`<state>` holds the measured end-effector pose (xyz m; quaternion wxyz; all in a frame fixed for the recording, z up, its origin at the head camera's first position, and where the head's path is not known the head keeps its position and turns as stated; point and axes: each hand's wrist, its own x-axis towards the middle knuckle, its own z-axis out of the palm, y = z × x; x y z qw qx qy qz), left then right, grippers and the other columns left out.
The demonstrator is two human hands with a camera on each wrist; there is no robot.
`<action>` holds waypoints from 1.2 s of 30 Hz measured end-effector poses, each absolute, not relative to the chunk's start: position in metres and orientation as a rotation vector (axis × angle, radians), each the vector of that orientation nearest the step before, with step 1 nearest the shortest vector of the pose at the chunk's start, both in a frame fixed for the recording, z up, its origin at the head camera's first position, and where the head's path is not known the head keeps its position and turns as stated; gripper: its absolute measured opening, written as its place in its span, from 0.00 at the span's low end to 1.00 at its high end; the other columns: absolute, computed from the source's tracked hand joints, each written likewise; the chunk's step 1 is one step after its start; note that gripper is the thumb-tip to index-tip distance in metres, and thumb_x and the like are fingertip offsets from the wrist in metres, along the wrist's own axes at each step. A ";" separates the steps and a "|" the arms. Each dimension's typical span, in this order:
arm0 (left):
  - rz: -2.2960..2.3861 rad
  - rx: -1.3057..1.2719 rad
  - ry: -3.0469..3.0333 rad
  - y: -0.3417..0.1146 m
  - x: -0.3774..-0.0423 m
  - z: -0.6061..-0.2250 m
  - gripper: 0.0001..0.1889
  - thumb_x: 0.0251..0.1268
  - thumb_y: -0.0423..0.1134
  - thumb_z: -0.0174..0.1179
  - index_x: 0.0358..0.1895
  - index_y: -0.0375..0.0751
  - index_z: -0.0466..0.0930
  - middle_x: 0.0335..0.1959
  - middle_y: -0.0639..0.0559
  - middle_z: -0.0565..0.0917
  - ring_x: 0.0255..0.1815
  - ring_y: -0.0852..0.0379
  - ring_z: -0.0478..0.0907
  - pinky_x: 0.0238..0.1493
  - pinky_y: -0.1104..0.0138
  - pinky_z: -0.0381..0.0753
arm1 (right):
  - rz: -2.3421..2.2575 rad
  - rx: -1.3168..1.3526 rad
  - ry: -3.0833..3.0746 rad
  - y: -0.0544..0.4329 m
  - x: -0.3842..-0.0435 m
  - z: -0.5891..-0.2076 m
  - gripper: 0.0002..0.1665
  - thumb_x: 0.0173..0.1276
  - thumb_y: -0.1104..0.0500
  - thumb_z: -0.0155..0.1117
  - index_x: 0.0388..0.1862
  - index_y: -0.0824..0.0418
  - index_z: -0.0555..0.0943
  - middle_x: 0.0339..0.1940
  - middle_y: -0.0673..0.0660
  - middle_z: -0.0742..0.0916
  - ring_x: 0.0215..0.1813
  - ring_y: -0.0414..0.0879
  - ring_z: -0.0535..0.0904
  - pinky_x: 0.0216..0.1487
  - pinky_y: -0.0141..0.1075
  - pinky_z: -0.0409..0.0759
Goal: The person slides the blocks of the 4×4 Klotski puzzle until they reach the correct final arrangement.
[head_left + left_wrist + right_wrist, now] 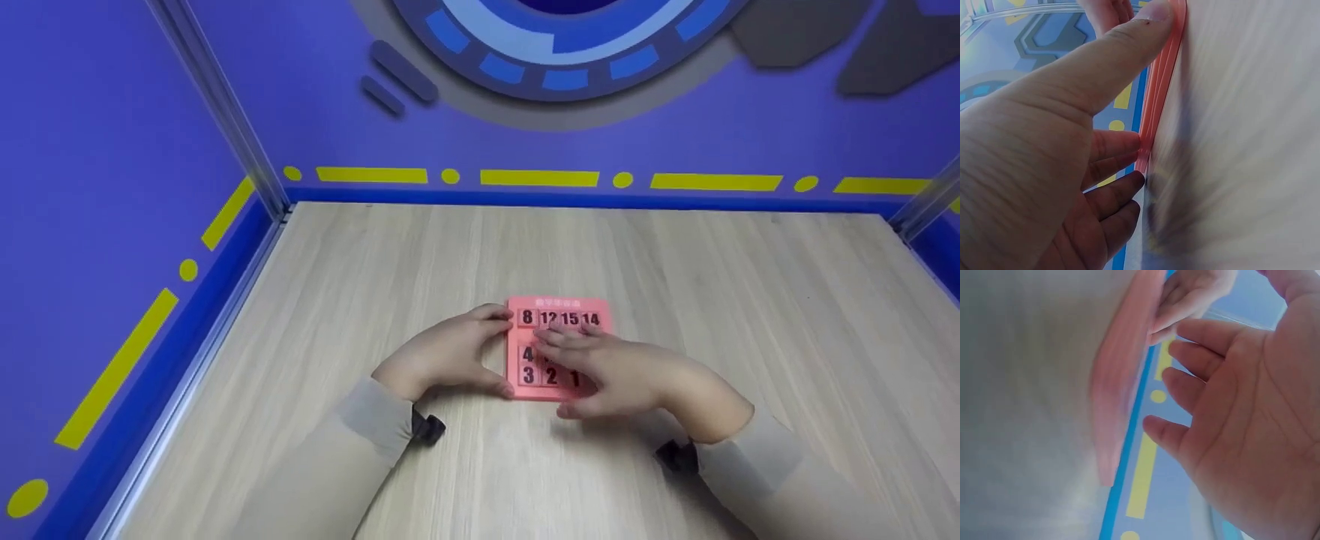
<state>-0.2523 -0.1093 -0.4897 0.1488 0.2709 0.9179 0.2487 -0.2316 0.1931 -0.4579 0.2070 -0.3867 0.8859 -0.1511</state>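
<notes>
A pink sliding number puzzle (517,390) lies flat on the table, its black-numbered tiles in rows; 8, 12, 15 and 14 form the top row. Along its left side rests my left hand (450,351), thumb at the near left corner and fingertips against the edge farther up. That thumb (1123,50) lies along the puzzle's rim in the left wrist view. My right hand (626,367) spreads over the tiles from the right, fingers (1207,340) extended and hiding much of the middle and right tiles. Below 8, a bare pink slot shows at the left.
The pale wood table (360,262) runs back to a blue-purple panel (315,112) with yellow dashes. Another such panel (90,187) stands at the left, joined by a metal corner post (225,97). Black straps (429,429) sit at both cuffs.
</notes>
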 end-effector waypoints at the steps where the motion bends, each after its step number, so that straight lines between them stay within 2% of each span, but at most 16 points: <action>1: 0.717 0.776 2.639 -0.109 -0.252 -0.489 0.60 0.54 0.66 0.86 0.89 0.47 0.69 0.94 0.55 0.63 0.94 0.50 0.63 0.95 0.55 0.64 | -0.417 -1.092 2.465 0.192 -0.229 -0.457 0.57 0.77 0.28 0.67 0.94 0.52 0.63 0.97 0.50 0.62 0.97 0.58 0.54 0.98 0.66 0.51; 10: 0.721 0.767 2.634 -0.109 -0.250 -0.491 0.62 0.54 0.66 0.86 0.89 0.46 0.68 0.94 0.53 0.62 0.94 0.49 0.62 0.96 0.55 0.63 | -0.326 -1.107 2.448 0.184 -0.221 -0.463 0.57 0.75 0.28 0.68 0.93 0.53 0.66 0.96 0.49 0.64 0.97 0.57 0.55 0.98 0.65 0.50; 19: 0.719 0.759 2.643 -0.108 -0.252 -0.487 0.61 0.54 0.66 0.86 0.89 0.46 0.68 0.94 0.54 0.63 0.94 0.49 0.62 0.96 0.54 0.63 | -0.341 -1.035 2.454 0.186 -0.233 -0.462 0.55 0.76 0.29 0.70 0.94 0.48 0.65 0.95 0.50 0.66 0.98 0.58 0.51 0.98 0.66 0.47; 26: 0.711 0.769 2.648 -0.108 -0.251 -0.486 0.61 0.54 0.65 0.86 0.89 0.46 0.68 0.94 0.53 0.62 0.94 0.49 0.62 0.96 0.54 0.62 | -0.348 -1.050 2.458 0.187 -0.245 -0.464 0.55 0.76 0.31 0.70 0.94 0.49 0.64 0.96 0.52 0.65 0.98 0.61 0.52 0.97 0.68 0.48; 36: 0.689 0.795 2.653 -0.108 -0.252 -0.486 0.60 0.55 0.66 0.85 0.88 0.44 0.69 0.93 0.54 0.64 0.94 0.50 0.63 0.95 0.55 0.63 | -0.345 -1.032 2.501 0.188 -0.249 -0.464 0.56 0.76 0.34 0.71 0.95 0.50 0.62 0.96 0.51 0.64 0.98 0.57 0.53 0.99 0.65 0.44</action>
